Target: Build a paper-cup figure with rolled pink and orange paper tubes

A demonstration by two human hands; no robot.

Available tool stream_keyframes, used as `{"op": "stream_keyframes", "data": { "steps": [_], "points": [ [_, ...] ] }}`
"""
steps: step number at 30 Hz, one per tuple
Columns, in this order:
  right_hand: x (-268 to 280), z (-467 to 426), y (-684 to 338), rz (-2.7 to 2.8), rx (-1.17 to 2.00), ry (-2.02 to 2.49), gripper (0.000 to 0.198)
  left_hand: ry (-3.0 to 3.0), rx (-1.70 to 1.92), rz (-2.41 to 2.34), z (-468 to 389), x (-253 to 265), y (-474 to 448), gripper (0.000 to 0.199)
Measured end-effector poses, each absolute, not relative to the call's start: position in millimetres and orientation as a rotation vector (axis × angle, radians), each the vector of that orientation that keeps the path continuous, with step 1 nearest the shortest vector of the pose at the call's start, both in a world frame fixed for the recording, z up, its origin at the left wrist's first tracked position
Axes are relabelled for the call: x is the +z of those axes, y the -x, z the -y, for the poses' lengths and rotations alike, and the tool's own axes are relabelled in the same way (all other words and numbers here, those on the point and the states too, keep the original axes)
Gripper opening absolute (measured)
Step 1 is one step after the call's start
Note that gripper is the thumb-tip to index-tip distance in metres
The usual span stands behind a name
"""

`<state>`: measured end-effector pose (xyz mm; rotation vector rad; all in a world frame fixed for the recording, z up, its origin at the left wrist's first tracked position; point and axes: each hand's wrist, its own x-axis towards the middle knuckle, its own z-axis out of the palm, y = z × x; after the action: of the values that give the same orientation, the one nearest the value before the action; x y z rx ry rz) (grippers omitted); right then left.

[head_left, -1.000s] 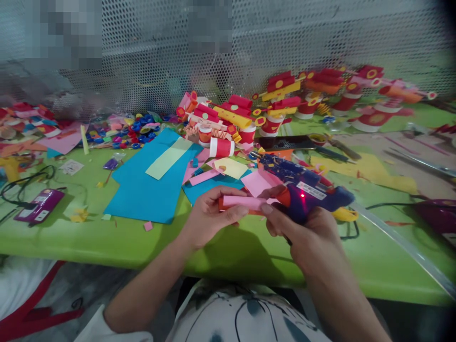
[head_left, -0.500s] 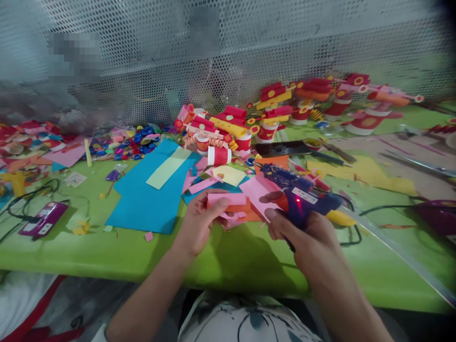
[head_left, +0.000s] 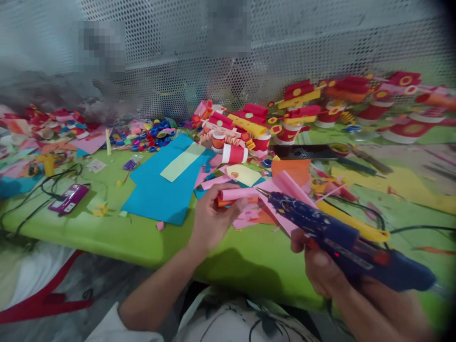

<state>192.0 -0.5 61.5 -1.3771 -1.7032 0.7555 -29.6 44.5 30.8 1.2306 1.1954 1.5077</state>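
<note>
My right hand grips a dark blue hot glue gun with a small red light lit on its side. The gun's metal nozzle points left, close to the end of a pink paper roll. My left hand is closed around that roll, which has an orange paper piece against its underside. Behind the gun lies a pink paper sheet, partly covered by it. Pink and orange scraps lie on the table below the roll.
Blue sheets with a pale green strip lie on the green table. Red paper cups with paper rolls stand along the back. A purple power strip is at left. Cables, scissors and yellow paper lie to the right.
The glue gun has swung nearer and its nozzle now points at the pink roll's end. My left hand has turned the roll. The view has shifted to the left.
</note>
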Motion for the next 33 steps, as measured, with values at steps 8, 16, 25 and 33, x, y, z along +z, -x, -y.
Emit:
{"op": "stream_keyframes", "data": {
  "steps": [8,16,25,33],
  "points": [
    [51.9,4.0,-190.3,1.954,0.636,1.311,0.025,-1.406,1.517,-1.318,-41.1,33.3,28.7,0.030],
    [52.6,-0.6,-188.3,2.017,0.599,1.311,0.029,-1.543,1.554,-1.371,-41.5,32.7,31.1,0.030],
    [64.0,-1.1,-185.1,2.087,0.391,1.196,0.026,-1.518,1.521,-1.413,-41.2,31.3,30.9,0.029],
    [50.7,-3.4,-188.0,2.046,0.437,1.298,0.032,-1.516,1.512,-1.448,-41.9,30.6,32.5,0.028]
  ]
}}
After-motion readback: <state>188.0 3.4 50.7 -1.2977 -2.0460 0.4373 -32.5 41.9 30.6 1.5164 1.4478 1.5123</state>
